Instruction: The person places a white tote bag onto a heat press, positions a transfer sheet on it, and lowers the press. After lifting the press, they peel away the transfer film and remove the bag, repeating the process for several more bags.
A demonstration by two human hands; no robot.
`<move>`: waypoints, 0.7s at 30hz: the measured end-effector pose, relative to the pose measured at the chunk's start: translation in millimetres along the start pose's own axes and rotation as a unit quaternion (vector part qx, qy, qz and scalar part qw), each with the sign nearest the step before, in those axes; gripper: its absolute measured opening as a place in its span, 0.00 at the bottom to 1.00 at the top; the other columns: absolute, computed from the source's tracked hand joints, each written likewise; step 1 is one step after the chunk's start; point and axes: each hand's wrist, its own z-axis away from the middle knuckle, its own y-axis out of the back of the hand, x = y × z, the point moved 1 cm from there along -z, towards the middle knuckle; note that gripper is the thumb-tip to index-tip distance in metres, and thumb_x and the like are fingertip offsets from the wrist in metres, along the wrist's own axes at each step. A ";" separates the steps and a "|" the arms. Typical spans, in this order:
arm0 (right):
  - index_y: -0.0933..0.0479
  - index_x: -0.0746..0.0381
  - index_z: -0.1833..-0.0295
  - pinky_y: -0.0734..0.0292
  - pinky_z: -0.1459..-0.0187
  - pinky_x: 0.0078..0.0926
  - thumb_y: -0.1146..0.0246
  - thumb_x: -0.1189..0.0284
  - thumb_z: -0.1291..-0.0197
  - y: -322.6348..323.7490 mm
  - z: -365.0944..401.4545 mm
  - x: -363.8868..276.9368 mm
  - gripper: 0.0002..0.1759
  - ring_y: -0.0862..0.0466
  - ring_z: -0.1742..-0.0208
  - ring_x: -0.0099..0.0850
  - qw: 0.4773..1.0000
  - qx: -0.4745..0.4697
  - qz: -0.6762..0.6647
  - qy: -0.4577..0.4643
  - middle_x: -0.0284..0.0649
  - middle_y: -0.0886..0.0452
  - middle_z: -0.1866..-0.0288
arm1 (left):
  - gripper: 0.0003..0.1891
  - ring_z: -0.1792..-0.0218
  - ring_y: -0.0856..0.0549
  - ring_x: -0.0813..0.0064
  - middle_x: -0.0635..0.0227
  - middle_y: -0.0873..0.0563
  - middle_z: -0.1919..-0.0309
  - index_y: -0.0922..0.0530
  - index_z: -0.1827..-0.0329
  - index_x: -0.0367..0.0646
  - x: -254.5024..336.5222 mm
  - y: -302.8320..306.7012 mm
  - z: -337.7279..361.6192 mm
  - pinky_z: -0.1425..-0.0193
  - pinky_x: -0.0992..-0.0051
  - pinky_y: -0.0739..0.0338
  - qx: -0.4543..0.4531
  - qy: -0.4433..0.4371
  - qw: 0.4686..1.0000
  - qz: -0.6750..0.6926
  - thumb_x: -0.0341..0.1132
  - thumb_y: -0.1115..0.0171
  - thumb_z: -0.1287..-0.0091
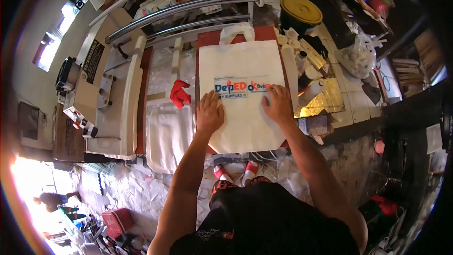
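Note:
A white cloth tote bag (pixel 249 130) lies flat on a red board (pixel 206 38), its handle loop (pixel 237 33) at the far end. Across its middle is a clear printed film (pixel 231 88) with blue and red lettering that reads "DepED OK" and "SUPPLIES". My left hand (pixel 209 112) rests at the film's left end, fingers stretched out over the bag. At the right end lies my right hand (pixel 277 105), fingers apart and touching the film's edge. A crumpled red cloth (pixel 180 94) sits left of the bag.
Another white bag (pixel 170 134) lies to the left, beside a large pale press-like machine (pixel 113 113). Metal rails (pixel 184 16) cross behind. On the right are a yellow-lidded bucket (pixel 301 12), bottles and gold sheeting (pixel 325 99). Paper scraps cover the floor. Two people are farther off.

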 end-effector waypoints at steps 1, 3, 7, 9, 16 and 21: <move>0.23 0.63 0.49 0.34 0.37 0.47 0.31 0.70 0.48 -1.2 0.3 1.7 0.19 0.26 0.41 0.45 1.000 -0.008 0.000 -0.003 0.44 0.23 0.45 | 0.25 0.30 0.28 0.50 0.54 0.25 0.31 0.26 0.32 0.42 0.3 0.3 -0.4 0.28 0.52 0.35 0.002 -0.001 1.000 -0.005 0.37 0.42 0.32; 0.22 0.63 0.50 0.35 0.37 0.48 0.31 0.70 0.48 -2.7 1.6 2.3 0.19 0.26 0.40 0.45 1.000 -0.009 0.005 -0.010 0.44 0.23 0.45 | 0.25 0.30 0.28 0.50 0.54 0.25 0.31 0.26 0.32 0.42 0.8 0.8 -0.8 0.28 0.52 0.34 0.004 -0.006 1.000 -0.008 0.37 0.42 0.33; 0.22 0.63 0.50 0.35 0.37 0.49 0.31 0.69 0.47 -4.2 2.5 3.7 0.19 0.27 0.39 0.44 1.000 -0.016 0.016 -0.017 0.43 0.24 0.44 | 0.25 0.30 0.29 0.50 0.55 0.26 0.31 0.26 0.32 0.42 0.7 1.6 -0.8 0.28 0.51 0.35 0.007 -0.013 1.000 -0.001 0.37 0.42 0.33; 0.22 0.63 0.50 0.35 0.36 0.48 0.32 0.69 0.47 -5.0 3.1 4.6 0.19 0.27 0.39 0.44 1.000 -0.019 0.017 -0.018 0.43 0.24 0.44 | 0.25 0.30 0.29 0.51 0.55 0.26 0.31 0.26 0.32 0.42 0.4 1.2 -0.4 0.28 0.51 0.35 0.009 -0.012 1.000 0.003 0.37 0.42 0.32; 0.22 0.62 0.48 0.35 0.36 0.48 0.32 0.68 0.47 -4.3 2.4 2.4 0.20 0.28 0.39 0.44 0.999 -0.027 0.012 -0.025 0.43 0.24 0.44 | 0.29 0.28 0.30 0.51 0.54 0.28 0.29 0.30 0.29 0.42 0.2 9.3 -2.2 0.26 0.53 0.35 -0.007 0.018 0.999 0.048 0.36 0.38 0.34; 0.21 0.63 0.47 0.35 0.36 0.48 0.31 0.71 0.48 -3.1 0.0 2.3 0.21 0.27 0.39 0.45 0.999 -0.018 0.001 -0.031 0.44 0.24 0.43 | 0.31 0.28 0.31 0.48 0.46 0.26 0.33 0.33 0.28 0.35 -34.4 106.6 4.4 0.26 0.52 0.36 0.125 0.043 0.983 0.131 0.30 0.37 0.36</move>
